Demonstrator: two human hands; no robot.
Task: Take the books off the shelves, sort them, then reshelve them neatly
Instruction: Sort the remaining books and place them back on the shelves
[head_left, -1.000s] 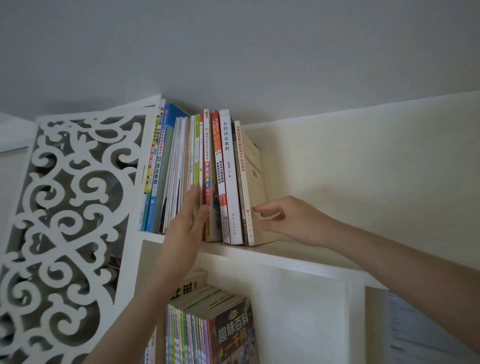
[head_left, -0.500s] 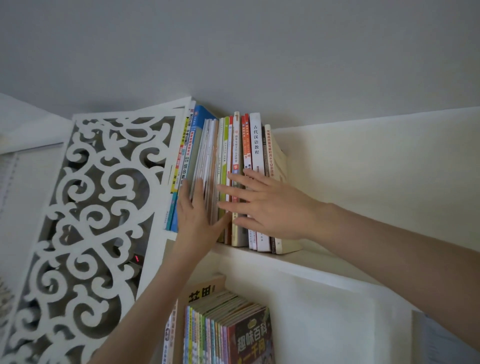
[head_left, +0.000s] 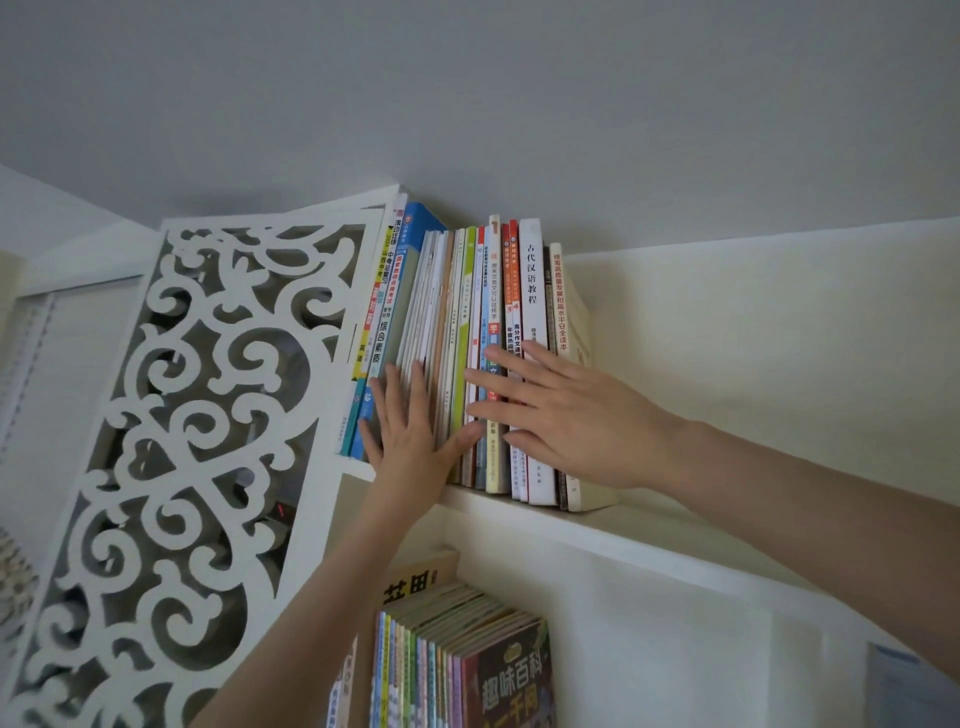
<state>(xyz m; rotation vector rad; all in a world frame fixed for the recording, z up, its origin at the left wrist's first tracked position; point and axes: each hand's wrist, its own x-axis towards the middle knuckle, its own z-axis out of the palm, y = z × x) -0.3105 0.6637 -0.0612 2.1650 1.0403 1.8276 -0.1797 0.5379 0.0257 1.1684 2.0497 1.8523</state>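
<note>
The row of books (head_left: 470, 312) stands upright on the top shelf (head_left: 649, 535), packed toward its left end. Both hands lie flat against the spines with fingers straight, holding nothing: the left hand (head_left: 408, 434) on the thin pale spines, the right hand (head_left: 571, 415) spread over the red and white ones. Reshelving looks nearly finished, with only squaring-up left on this shelf. The white spine (head_left: 532, 291) reads 古代汉语教程. Below the top shelf, a cover (head_left: 511, 680) reads 趣味百科.
</note>
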